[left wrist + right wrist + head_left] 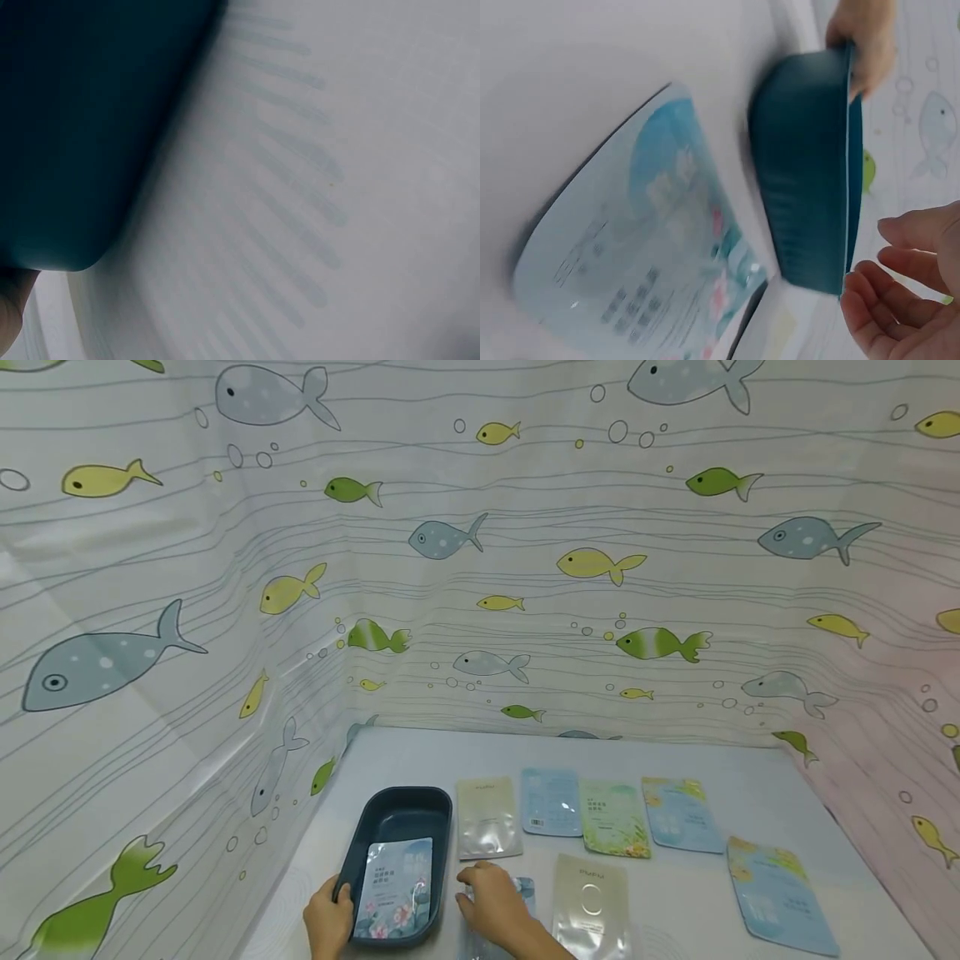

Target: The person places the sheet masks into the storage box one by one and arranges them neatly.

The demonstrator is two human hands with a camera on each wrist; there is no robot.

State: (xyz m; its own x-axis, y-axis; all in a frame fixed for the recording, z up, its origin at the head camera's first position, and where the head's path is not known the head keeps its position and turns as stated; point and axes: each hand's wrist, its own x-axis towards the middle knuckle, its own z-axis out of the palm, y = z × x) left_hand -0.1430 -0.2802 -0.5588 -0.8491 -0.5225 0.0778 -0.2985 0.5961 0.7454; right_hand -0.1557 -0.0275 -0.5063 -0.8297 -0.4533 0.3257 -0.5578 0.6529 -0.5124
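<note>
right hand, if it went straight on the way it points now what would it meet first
Probably the side of the dark blue tray: in the head view the right hand points left toward it. Its height is unclear, so it might instead pass over and meet the packet inside.

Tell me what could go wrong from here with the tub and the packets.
The left hand grips the dark tub on one side only, so a tug might tilt it and slide the inner packet.
The right hand is above the loose packet, which looks thin and glossy and could slip on lifting.
The inner packet already takes up much of the tub; another would probably overlap it.
</note>
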